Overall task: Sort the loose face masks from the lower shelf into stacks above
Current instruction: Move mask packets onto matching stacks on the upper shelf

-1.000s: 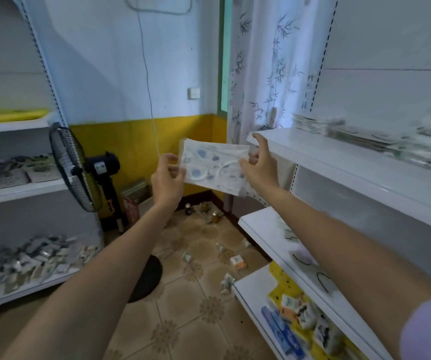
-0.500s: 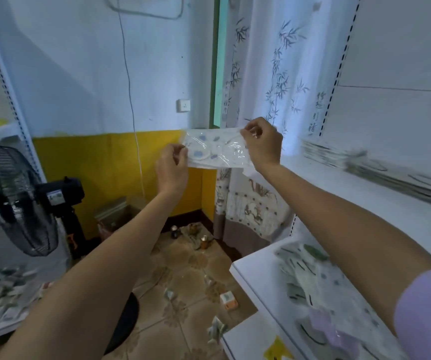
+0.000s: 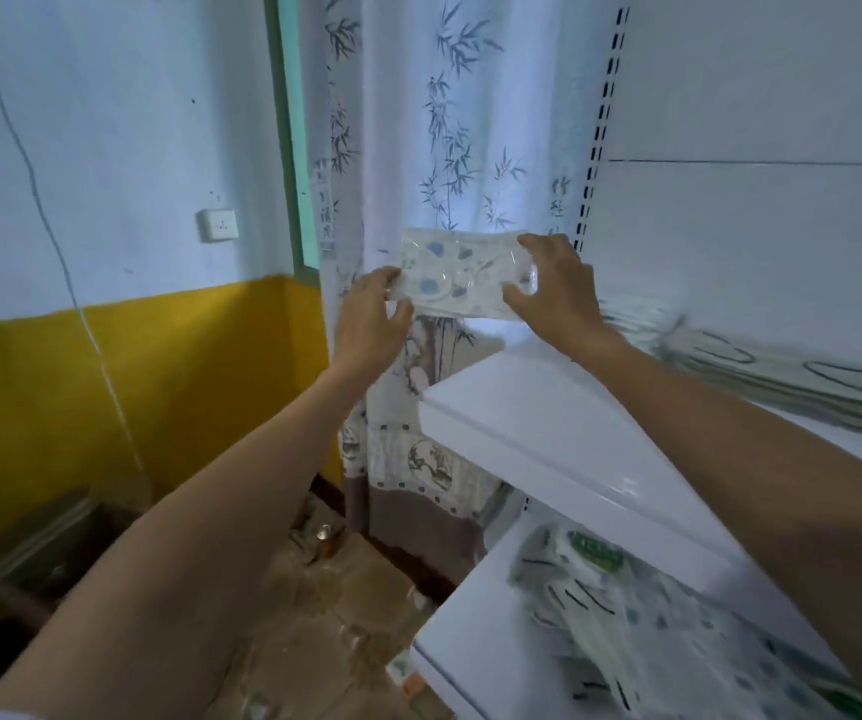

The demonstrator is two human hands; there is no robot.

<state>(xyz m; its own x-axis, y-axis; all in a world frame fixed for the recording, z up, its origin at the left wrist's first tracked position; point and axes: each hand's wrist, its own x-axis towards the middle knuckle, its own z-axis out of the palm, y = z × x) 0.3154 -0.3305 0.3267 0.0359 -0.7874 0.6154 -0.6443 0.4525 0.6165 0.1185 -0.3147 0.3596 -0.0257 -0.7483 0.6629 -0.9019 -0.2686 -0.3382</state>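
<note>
A face mask (image 3: 462, 275) in clear wrapping, white with blue blotches, is held level in the air by my left hand (image 3: 369, 324) and right hand (image 3: 553, 293), one at each short end, above the end of the upper shelf (image 3: 548, 423). Stacked masks (image 3: 761, 366) with dark ear loops lie farther along that shelf. Loose masks (image 3: 652, 631), blurred, lie heaped on the lower shelf (image 3: 470, 646).

One held mask (image 3: 460, 278), two hands (image 3: 366, 324) (image 3: 556, 293), two shelves (image 3: 548, 423) (image 3: 470, 662) (stacks (image 3: 782, 376) blurred, uncounted).
</note>
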